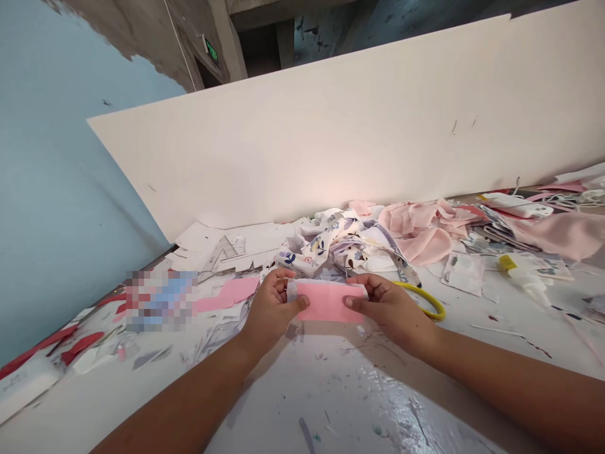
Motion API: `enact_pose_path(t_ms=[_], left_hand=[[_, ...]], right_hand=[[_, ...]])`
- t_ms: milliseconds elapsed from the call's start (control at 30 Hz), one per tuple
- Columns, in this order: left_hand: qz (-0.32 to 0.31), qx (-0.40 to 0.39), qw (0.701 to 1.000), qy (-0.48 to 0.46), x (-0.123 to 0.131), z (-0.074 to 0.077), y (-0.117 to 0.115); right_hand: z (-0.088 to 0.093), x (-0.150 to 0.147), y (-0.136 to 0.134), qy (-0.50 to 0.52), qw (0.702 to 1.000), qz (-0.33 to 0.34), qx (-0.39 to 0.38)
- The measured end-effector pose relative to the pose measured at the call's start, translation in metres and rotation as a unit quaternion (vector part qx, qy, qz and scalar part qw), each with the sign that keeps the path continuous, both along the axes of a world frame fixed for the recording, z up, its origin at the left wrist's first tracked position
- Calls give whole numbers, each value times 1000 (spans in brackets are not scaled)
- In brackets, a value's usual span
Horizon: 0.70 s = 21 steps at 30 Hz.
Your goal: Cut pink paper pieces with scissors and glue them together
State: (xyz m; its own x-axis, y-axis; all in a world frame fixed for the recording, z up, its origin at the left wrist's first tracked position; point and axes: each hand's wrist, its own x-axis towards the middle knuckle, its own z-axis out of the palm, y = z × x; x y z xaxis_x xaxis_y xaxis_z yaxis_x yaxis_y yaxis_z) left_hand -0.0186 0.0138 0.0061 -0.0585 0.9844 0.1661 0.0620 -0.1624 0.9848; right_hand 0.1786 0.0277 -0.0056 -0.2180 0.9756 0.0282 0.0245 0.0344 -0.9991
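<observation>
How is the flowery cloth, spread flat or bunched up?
Bunched up: the flowery cloth lies in rumpled folds, beyond the held pink piece.

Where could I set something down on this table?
Probably the tabletop between the left forearm and right forearm, nearer than the held pink piece, though small scraps dot it. Another patch lies between the left forearm and the white object. Behind the pink piece it's crowded with floral cloth and pink fabric.
</observation>
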Motion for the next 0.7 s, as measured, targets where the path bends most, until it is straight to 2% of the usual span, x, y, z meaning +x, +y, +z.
enact_pose_path(t_ms=[167,300,400,567,700], left_hand=[[40,3,999,18,1,0,-1],[14,6,1000,13,2,3,-5],[-7,9,1000,22,3,5,-8],[41,2,999,29,4,3,-8],[56,-31,997,54,5,2,-5]], right_hand=[[-4,2,3,31,999,-15,-30],[-8,2,7,86,995,-14,-43],[-8,2,7,111,994,-8,-15],[-5,-1,1,95,994,-42,44],[-4,-4,-4,67,991,-80,80]])
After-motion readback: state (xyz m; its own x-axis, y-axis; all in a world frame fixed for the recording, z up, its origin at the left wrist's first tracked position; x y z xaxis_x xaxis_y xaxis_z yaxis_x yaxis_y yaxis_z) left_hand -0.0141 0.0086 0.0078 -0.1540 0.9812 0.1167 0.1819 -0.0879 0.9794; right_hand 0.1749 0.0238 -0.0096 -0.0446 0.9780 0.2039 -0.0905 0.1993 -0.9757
